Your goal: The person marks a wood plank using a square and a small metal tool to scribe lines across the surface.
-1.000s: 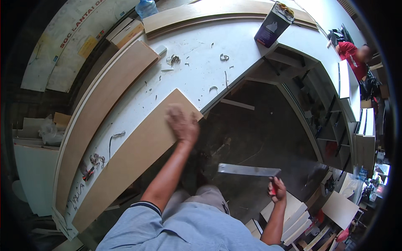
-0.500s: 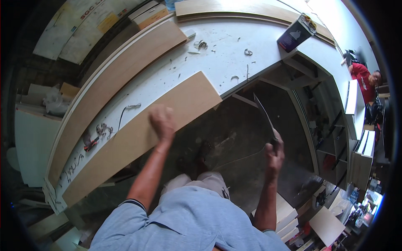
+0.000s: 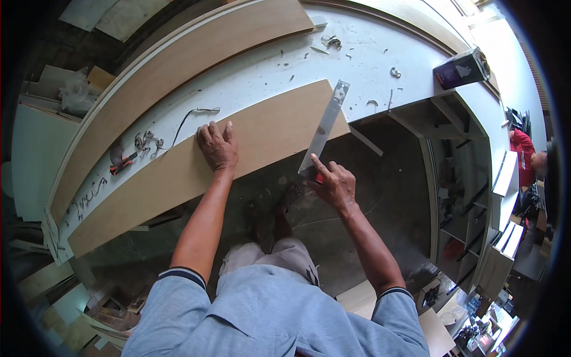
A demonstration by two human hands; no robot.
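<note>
My left hand lies with fingers apart on the long tan board, which has a curved far edge and rests along the near side of the white worktop. My right hand grips a flat metal square with a red handle, its index finger extended along the lower end of the blade. The blade slants across the board near its right end, reaching past the far edge over the worktop. Behind the board, dark curly scraps and an orange-and-black hand tool lie on the worktop.
A curved brown panel runs along the back. A dark metal can stands at the right corner, above open shelving. A person in red is at the far right. Stacked boards lie below right.
My right hand has swung the metal square up and leftward from over the floor onto the board's right end. My left hand has stayed on the board, shifting along it. The view has shifted.
</note>
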